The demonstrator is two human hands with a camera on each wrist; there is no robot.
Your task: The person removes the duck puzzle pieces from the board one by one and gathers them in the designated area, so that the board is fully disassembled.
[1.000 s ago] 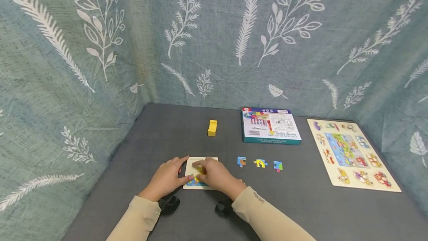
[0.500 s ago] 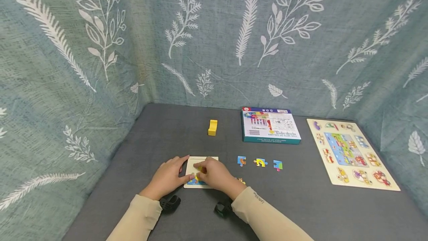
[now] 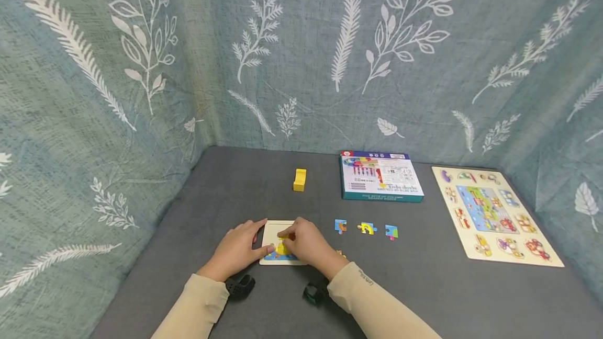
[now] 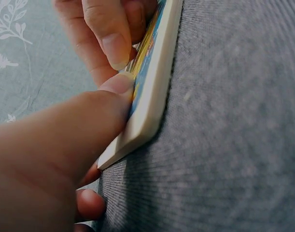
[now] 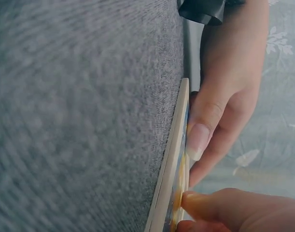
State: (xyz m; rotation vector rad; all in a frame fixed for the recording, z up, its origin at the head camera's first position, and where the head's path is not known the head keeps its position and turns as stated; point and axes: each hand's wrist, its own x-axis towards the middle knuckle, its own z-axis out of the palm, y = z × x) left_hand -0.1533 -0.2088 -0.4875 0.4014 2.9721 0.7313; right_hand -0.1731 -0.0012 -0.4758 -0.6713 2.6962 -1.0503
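Note:
A small pale wooden puzzle board (image 3: 270, 228) lies on the dark cloth, its lower part filled with a blue and yellow picture. My left hand (image 3: 237, 250) grips its left side: the thumb (image 4: 119, 83) lies over the rim onto the picture and the fingers run along the outer edge. My right hand (image 3: 308, 242) reaches over from the right, thumb and index finger pinching at a yellow puzzle piece (image 3: 281, 249) in the board. The right thumb (image 5: 195, 205) meets the yellow surface in the right wrist view. The right hand covers the board's right part.
Three loose puzzle pieces lie in a row to the right: an orange-blue one (image 3: 340, 226), a yellow one (image 3: 367, 228) and a blue-green one (image 3: 391, 232). Another piece (image 3: 342, 255) shows beside my right wrist. Behind are a yellow block (image 3: 299, 180), a flat box (image 3: 382, 177) and a large picture board (image 3: 499, 216).
My right hand's fingers have drawn back slightly to the right across the board, uncovering more of the yellow picture. The left hand keeps its place on the board's left side.

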